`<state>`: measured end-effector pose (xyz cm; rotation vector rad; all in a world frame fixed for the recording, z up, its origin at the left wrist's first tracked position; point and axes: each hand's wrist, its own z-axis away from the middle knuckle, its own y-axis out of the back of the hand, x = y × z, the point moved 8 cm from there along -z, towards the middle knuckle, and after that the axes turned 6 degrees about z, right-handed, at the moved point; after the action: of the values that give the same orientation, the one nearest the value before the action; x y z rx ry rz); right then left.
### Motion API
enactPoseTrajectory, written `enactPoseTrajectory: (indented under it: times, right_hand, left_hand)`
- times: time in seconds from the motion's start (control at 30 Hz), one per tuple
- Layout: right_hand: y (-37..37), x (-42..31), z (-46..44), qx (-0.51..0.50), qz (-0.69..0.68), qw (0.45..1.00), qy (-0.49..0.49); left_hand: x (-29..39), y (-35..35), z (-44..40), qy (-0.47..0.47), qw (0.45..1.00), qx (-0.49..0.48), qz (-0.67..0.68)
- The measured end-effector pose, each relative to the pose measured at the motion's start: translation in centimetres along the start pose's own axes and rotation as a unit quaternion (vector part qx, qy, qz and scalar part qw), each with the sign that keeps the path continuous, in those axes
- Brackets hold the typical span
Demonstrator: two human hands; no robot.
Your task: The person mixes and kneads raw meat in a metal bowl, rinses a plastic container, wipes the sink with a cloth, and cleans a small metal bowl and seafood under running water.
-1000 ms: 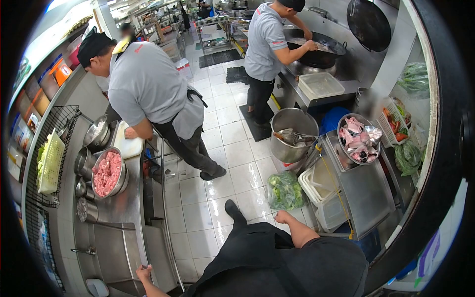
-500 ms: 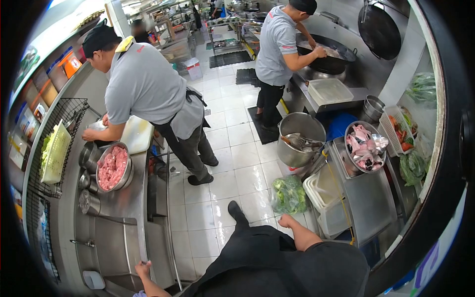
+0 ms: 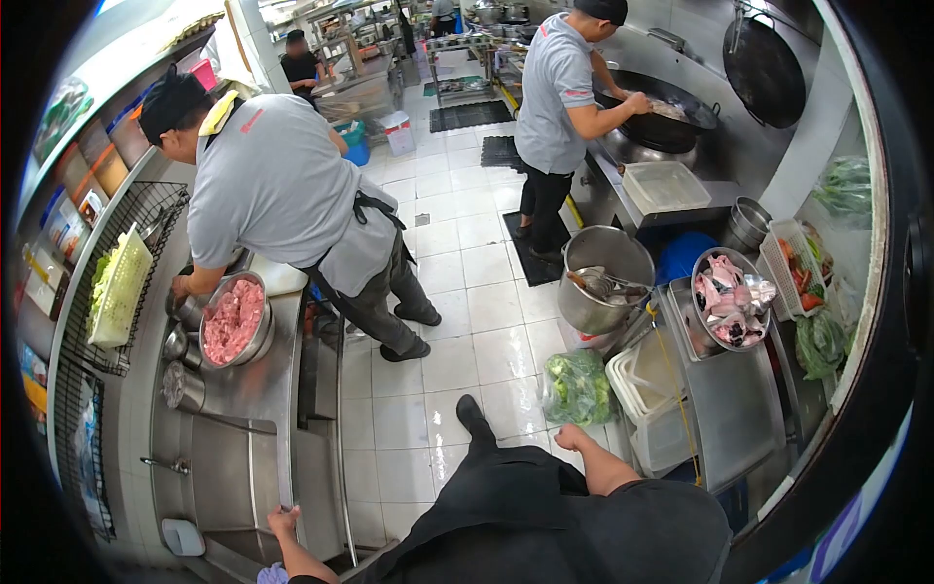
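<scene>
My left hand point(image 3: 283, 522) is at the front edge of the steel sink point(image 3: 219, 477), its fingers curled round the rim. My right hand point(image 3: 572, 438) hangs over the floor with its fingers curled in, and nothing shows in it. Just beyond it, a clear plastic bag of green leafy vegetables point(image 3: 575, 387) sits on the tiles. Beside the bag are stacked whitish plastic containers point(image 3: 650, 375).
A bowl of raw meat point(image 3: 233, 319) stands on the left counter, where a co-worker point(image 3: 282, 185) leans in. Another person point(image 3: 559, 97) works at a wok point(image 3: 662, 112). A large steel pot point(image 3: 605, 282) and a bowl of fish pieces point(image 3: 732, 297) are on the right.
The view has shifted slightly. The co-worker on the left has bent lower, reaching toward the metal pots behind the meat bowl. My hands keep about the same places.
</scene>
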<state>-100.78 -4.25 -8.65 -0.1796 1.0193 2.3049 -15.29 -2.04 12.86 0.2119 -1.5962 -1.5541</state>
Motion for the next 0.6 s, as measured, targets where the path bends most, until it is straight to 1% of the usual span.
enactPoseTrajectory:
  times: [0.1,0.2,0.27,0.37,0.5,0.57,0.6]
  right_hand:
    - [0.0,0.0,-0.3,-0.001,0.01,1.0,-0.003]
    - [0.2,-0.2,-0.1,-0.006,0.013,1.0,-0.005]
    - [0.3,-0.3,0.1,-0.01,0.008,1.0,-0.007]
    - [0.6,-0.5,0.4,-0.008,0.0,1.0,-0.008]
    - [0.8,-0.8,0.7,-0.003,-0.002,1.0,-0.004]
    - [0.9,-0.9,0.9,-0.001,-0.006,1.0,-0.006]
    - [0.9,-0.8,0.9,0.001,-0.011,1.0,-0.008]
  left_hand:
    - [0.2,0.1,0.3,0.013,1.0,-0.013,-0.001]
    - [0.2,-0.2,0.4,0.027,0.999,-0.027,0.025]
    - [0.8,0.3,0.6,0.001,1.0,0.006,0.002]
    - [-3.2,-1.2,-2.3,0.016,0.999,0.028,-0.002]
    - [-3.3,-1.1,-2.2,0.03,0.999,0.03,-0.001]
    - [-2.9,-1.2,-1.3,0.103,0.993,-0.022,0.044]
    - [-2.3,-0.9,-1.1,0.104,0.993,-0.022,0.043]
